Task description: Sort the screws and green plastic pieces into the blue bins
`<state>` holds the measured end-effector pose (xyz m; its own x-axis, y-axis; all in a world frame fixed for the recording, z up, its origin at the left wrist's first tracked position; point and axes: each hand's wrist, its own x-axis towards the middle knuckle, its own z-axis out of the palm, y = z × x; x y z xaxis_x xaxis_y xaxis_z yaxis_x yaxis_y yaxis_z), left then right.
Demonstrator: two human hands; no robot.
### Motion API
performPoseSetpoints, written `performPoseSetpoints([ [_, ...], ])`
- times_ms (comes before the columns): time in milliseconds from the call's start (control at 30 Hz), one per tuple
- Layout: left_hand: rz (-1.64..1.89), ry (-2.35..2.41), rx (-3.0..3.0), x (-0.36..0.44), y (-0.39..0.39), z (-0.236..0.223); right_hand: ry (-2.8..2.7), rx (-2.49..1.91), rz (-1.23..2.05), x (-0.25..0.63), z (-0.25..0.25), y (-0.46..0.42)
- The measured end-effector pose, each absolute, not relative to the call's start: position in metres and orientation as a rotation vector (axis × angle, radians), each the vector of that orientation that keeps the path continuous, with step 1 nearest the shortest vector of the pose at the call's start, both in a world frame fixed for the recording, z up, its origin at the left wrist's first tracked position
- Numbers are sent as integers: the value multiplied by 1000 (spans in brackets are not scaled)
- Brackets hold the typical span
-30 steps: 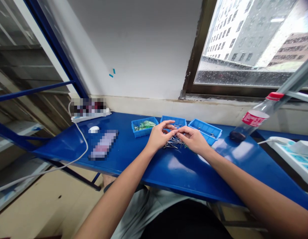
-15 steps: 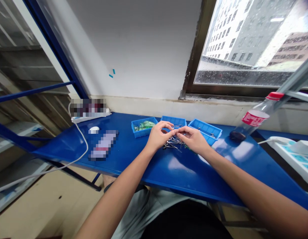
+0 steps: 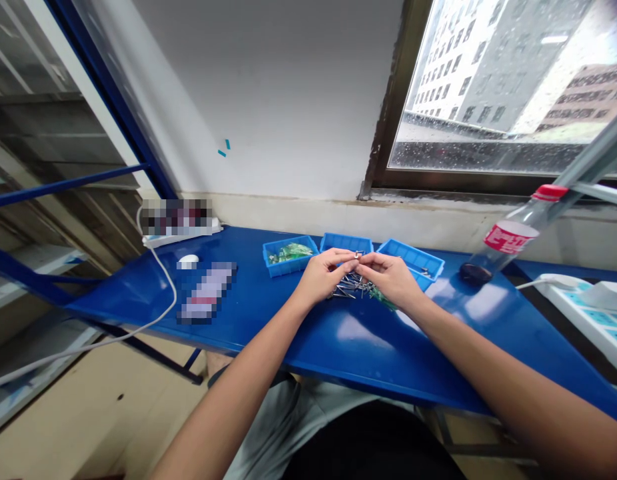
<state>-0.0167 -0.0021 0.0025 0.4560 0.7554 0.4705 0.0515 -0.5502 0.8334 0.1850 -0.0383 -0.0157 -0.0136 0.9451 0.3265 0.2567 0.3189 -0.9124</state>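
Fingers of the left hand (image 3: 326, 274) have flattened since the earlier frame, baring a small metal piece (image 3: 357, 256). That hand's grip and the right hand (image 3: 390, 278) pinch it from opposite sides, probably for steadiness, above loose metal parts (image 3: 344, 292) on the tabletop (image 3: 338, 347).

- Left hand (image 3: 324, 275) and right hand (image 3: 388, 275) together pinch a small metal piece (image 3: 357, 255).
- Slender metal fasteners (image 3: 345, 288) lie below on the blue table (image 3: 268, 303).
- Three blue plastic bins (image 3: 290, 268) stand behind.

Metal pieces (image 3: 344, 292) on table (image 3: 328, 347) before bins (image 3: 346, 240); bottle (image 3: 511, 238) right.
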Motion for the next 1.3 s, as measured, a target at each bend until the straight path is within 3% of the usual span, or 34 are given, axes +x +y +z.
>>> performPoseSetpoints([
  [433,1116,839,2152,-17,-5,3,-1371,-1152,853,185,-14,-36],
  [700,725,805,2705,-19,-5,-12,-1226,-1270,870,195,-14,-30],
  [1300,678,1121,2718,-28,8,-12,-1394,-1308,749,192,-10,-36],
])
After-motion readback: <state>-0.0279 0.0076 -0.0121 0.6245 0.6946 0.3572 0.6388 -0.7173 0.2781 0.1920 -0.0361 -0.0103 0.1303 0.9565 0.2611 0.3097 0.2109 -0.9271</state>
